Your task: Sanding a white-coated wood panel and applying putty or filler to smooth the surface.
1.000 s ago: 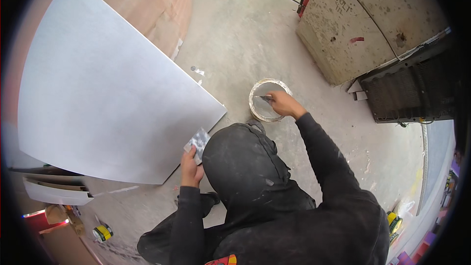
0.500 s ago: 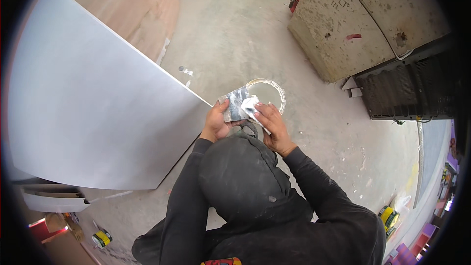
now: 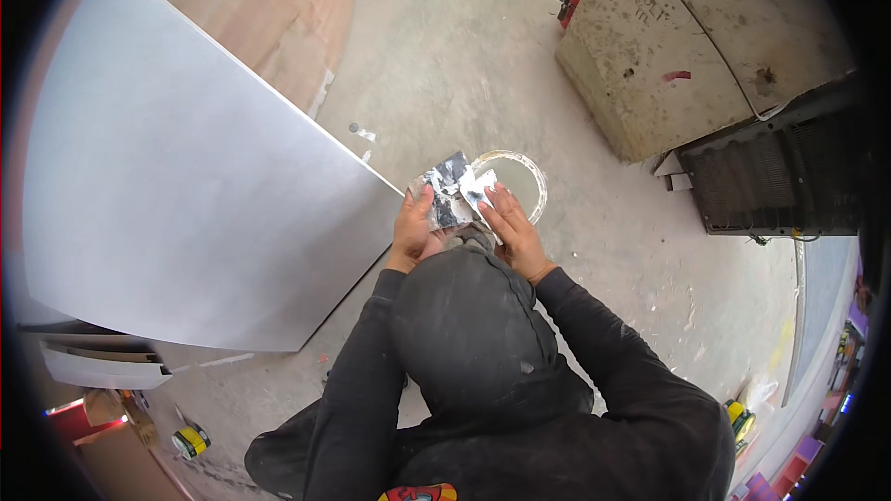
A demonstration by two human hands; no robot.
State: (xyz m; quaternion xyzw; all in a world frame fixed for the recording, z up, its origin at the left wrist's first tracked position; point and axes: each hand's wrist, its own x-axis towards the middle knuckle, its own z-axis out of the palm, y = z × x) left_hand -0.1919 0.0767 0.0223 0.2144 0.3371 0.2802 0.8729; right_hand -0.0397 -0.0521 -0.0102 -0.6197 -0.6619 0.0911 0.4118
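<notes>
At mid-frame, the left hand (image 3: 413, 230) grips a smeared plate (image 3: 445, 193) and the right hand (image 3: 512, 228) pinches a scraper (image 3: 479, 188) against or just beside it, left of the bucket (image 3: 544, 187). A second ago the right hand was over the bucket; scooping seems to have given way to working white paste (image 3: 458, 211) between plate and scraper.

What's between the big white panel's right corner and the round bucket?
In the head view, the left hand and the smeared plate it holds; the white-smeared tool in the right hand overlaps the left of the bucket.
</notes>
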